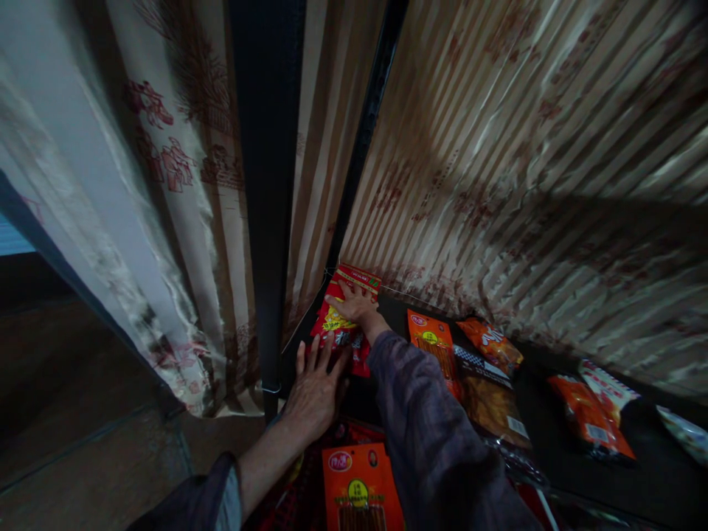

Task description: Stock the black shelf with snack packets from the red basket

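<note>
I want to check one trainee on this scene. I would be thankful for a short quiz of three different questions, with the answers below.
1. True or false: the right hand lies with spread fingers on the red packaging in the corner.

2. What is the main colour of the flat packet at the bottom centre of the picture?
A) green
B) orange
C) blue

3. Fill in the missing word: the hanging sheet left of the dark post carries printed figures in ____.

Key: 1. True. 2. B. 3. Red.
</note>
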`<state>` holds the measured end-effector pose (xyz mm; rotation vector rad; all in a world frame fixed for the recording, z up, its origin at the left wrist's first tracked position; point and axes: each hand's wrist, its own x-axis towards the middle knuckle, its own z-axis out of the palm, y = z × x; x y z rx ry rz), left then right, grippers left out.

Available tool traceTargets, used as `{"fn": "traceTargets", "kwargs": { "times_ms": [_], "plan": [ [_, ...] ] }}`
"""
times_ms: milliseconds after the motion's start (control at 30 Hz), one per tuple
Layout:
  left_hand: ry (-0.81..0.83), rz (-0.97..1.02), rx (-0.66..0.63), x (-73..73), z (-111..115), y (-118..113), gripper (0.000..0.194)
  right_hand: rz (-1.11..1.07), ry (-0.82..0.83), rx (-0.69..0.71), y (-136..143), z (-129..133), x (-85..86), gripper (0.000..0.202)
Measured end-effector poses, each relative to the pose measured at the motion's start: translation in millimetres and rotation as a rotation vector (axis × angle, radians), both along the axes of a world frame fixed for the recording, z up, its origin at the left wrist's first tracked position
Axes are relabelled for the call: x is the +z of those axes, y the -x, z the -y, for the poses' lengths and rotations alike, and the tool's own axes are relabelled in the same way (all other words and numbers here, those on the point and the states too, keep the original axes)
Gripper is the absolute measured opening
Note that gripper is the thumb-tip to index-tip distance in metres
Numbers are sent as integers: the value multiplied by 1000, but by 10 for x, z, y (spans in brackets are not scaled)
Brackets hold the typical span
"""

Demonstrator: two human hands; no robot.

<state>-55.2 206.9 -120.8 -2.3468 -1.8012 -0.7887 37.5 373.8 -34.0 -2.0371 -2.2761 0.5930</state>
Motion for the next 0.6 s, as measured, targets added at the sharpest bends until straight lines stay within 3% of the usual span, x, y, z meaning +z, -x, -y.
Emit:
{"fn": "traceTargets", "kwargs": {
  "times_ms": [267, 367, 500, 600],
  "plan": [
    [-19, 40, -10, 13, -20, 5, 44, -3, -33, 3, -18, -24, -17, 84],
    [-30, 42, -22, 51, -12, -6, 47, -40, -151, -16, -92, -34, -30, 76],
    [-60, 47, -21, 98, 8, -21, 51, -143, -413, -142, -326, -83, -113, 62],
    [-71, 60, -27, 71, 27, -5, 52, -309, -455, -289, -550, -144, -230, 54]
  ]
}}
